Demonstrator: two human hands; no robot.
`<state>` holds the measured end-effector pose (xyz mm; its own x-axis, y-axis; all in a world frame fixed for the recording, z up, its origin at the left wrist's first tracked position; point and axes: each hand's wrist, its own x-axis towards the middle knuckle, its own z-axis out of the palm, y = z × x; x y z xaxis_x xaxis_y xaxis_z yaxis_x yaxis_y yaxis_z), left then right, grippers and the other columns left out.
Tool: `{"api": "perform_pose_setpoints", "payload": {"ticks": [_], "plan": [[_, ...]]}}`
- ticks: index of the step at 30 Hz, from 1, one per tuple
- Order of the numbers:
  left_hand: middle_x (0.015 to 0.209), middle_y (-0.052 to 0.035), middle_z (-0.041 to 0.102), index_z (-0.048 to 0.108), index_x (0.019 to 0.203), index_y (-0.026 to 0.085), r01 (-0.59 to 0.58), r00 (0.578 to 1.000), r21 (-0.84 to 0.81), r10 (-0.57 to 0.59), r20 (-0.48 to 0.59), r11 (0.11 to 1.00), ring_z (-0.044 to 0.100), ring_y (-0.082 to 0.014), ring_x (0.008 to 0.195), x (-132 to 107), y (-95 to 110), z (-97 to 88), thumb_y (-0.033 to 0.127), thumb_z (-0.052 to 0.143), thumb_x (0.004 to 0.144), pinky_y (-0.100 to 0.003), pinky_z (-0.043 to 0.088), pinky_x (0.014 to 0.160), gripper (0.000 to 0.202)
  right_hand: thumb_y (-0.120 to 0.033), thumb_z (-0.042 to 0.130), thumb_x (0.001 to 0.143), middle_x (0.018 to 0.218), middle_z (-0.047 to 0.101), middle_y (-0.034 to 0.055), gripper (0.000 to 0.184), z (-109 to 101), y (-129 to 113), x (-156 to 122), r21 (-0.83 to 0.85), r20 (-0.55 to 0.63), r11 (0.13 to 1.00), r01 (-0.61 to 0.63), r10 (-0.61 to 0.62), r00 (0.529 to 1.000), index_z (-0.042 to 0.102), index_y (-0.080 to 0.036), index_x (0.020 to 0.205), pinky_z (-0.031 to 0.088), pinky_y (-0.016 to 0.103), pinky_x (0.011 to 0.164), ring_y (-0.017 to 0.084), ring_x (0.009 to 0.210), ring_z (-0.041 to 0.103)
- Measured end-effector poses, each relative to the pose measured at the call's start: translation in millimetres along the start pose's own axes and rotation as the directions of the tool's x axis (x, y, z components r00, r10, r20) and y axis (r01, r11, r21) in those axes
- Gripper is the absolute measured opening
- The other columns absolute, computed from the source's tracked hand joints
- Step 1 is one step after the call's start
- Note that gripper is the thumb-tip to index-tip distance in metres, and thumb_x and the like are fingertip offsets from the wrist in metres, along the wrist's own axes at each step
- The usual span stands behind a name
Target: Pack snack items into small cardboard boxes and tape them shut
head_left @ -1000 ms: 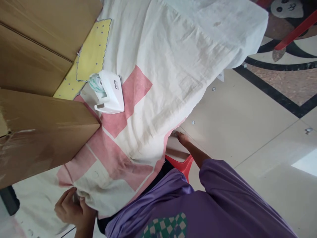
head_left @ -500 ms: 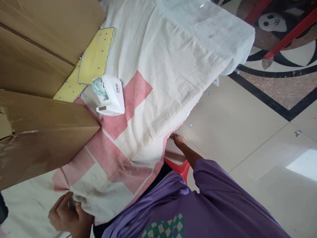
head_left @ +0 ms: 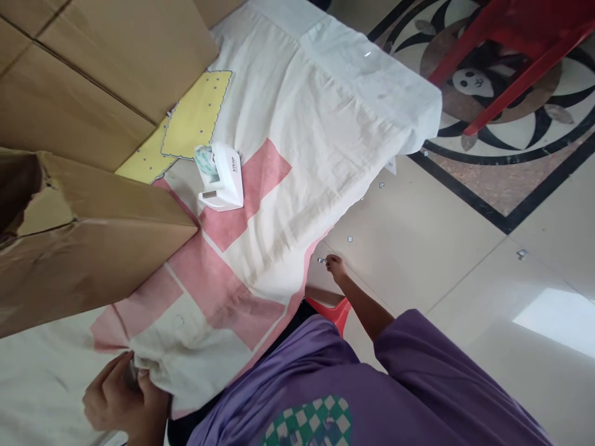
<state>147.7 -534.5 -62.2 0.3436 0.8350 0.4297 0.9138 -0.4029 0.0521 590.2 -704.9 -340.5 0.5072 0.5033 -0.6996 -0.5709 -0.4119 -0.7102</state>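
My left hand (head_left: 121, 399) is at the lower left, fingers curled and gripping the bunched near edge of a white cloth with pink blocks (head_left: 260, 204) that covers the table. My right hand (head_left: 335, 267) reaches down to the tiled floor beside the hanging cloth edge, its fingers pinched on a small silvery object (head_left: 321, 261) that is too small to name. A white tape dispenser (head_left: 222, 176) with a green roll sits on the cloth. A yellow patch (head_left: 195, 118) lies by the cartons.
Big cardboard cartons (head_left: 88, 80) crowd the table's left side, one open carton (head_left: 88, 248) nearer me. Small metal bits (head_left: 349, 238) dot the beige floor. A red plastic chair (head_left: 515, 43) stands at the upper right; another red seat edge (head_left: 331, 310) is under me.
The view has shifted, showing more of the red chair. My right hand has lifted slightly from the floor, pinching a small silvery piece. My left hand keeps its hold on the cloth.
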Motion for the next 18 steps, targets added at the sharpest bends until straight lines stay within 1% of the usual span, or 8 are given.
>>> {"api": "perform_pose_setpoints", "payload": {"ticks": [2, 4, 7, 10, 13, 15, 16, 18], "plan": [[0.132, -0.0031, 0.071, 0.055, 0.144, 0.056, 0.002, 1.000, -0.008, -0.003, -0.031, 1.000, 0.067, -0.0461, 0.118, 1.1, 3.6, 0.9, 0.042, 0.061, 0.086, -0.067, 0.054, 0.096, 0.060, -0.043, 0.063, 0.103, 0.099, 0.067, 0.0035, 0.030, -0.1, -18.0, -14.1, 0.115, 0.011, 0.993, 0.022, -0.024, 1.000, 0.065, -0.014, 0.112, 0.058, 0.029, 0.070, 0.014, 0.079, 0.065], [0.131, -0.0013, 0.072, 0.055, 0.143, 0.056, 0.001, 0.999, -0.027, -0.002, -0.046, 1.000, 0.068, -0.0445, 0.117, 2.1, 6.2, 2.0, 0.045, 0.062, 0.087, -0.066, 0.055, 0.097, 0.058, -0.048, 0.064, 0.100, 0.082, 0.058, -0.0015, 0.032, -2.1, -39.5, -33.1, 0.201, 0.038, 0.978, 0.061, -0.070, 0.997, 0.062, -0.017, 0.096, 0.051, 0.024, 0.061, 0.010, 0.067, 0.055], [0.131, 0.0004, 0.073, 0.058, 0.141, 0.053, 0.016, 0.999, -0.048, -0.018, -0.033, 0.999, 0.069, -0.0413, 0.116, 3.2, 8.6, 3.7, 0.045, 0.065, 0.086, -0.063, 0.056, 0.096, 0.056, -0.053, 0.075, 0.088, 0.072, 0.046, -0.0042, 0.038, -4.7, -74.1, -68.3, 0.287, 0.090, 0.949, 0.127, -0.159, 0.983, 0.055, -0.021, 0.083, 0.042, 0.024, 0.056, 0.010, 0.061, 0.045], [0.128, -0.0027, 0.074, 0.065, 0.133, 0.041, 0.038, 0.998, -0.049, -0.040, -0.042, 0.998, 0.070, -0.0387, 0.111, 2.9, 11.7, 4.9, 0.044, 0.065, 0.087, -0.058, 0.055, 0.092, 0.046, -0.051, 0.083, 0.080, 0.071, 0.045, -0.0042, 0.039, -3.1, -106.1, -105.0, 0.311, 0.129, 0.932, 0.184, -0.233, 0.964, 0.057, -0.022, 0.083, 0.038, 0.025, 0.056, 0.011, 0.060, 0.042], [0.124, -0.0107, 0.075, 0.070, 0.124, 0.027, 0.045, 0.999, -0.019, -0.045, -0.021, 0.999, 0.069, -0.0373, 0.106, 1.2, 16.9, 6.6, 0.040, 0.065, 0.089, -0.051, 0.051, 0.088, 0.037, -0.045, 0.083, 0.083, 0.072, 0.049, -0.0043, 0.032, 3.8, -138.6, -138.9, 0.306, 0.146, 0.917, 0.257, -0.312, 0.939, 0.060, -0.023, 0.087, 0.037, 0.025, 0.058, 0.010, 0.060, 0.042], [0.124, -0.0138, 0.074, 0.070, 0.121, 0.021, 0.040, 0.999, -0.016, -0.040, -0.011, 0.999, 0.068, -0.0358, 0.105, 1.4, 21.2, 8.1, 0.038, 0.065, 0.091, -0.048, 0.048, 0.087, 0.035, -0.041, 0.084, 0.083, 0.075, 0.054, -0.0040, 0.029, 13.9, -164.3, -159.5, 0.283, 0.167, 0.901, 0.329, -0.384, 0.908, 0.063, -0.024, 0.090, 0.038, 0.025, 0.058, 0.009, 0.061, 0.044], [0.123, -0.0138, 0.074, 0.070, 0.120, 0.021, 0.043, 0.999, -0.026, -0.044, -0.016, 0.999, 0.068, -0.0347, 0.105, 2.5, 23.4, 8.4, 0.038, 0.065, 0.091, -0.047, 0.047, 0.087, 0.034, -0.040, 0.085, 0.083, 0.076, 0.058, -0.0035, 0.027, 22.0, -178.1, -169.3, 0.246, 0.190, 0.889, 0.386, -0.434, 0.880, 0.064, -0.024, 0.091, 0.039, 0.024, 0.058, 0.010, 0.061, 0.046], [0.122, -0.0121, 0.074, 0.070, 0.118, 0.021, 0.072, 0.997, -0.087, -0.075, -0.030, 0.994, 0.067, -0.0326, 0.107, 6.2, 27.9, 6.0, 0.038, 0.065, 0.093, -0.045, 0.046, 0.089, 0.031, -0.037, 0.084, 0.084, 0.080, 0.064, -0.0015, 0.023, 46.8, -204.6, -188.2, 0.116, 0.288, 0.841, 0.528, -0.538, 0.792, 0.066, -0.024, 0.092, 0.042, 0.025, 0.059, 0.011, 0.065, 0.053]]}}
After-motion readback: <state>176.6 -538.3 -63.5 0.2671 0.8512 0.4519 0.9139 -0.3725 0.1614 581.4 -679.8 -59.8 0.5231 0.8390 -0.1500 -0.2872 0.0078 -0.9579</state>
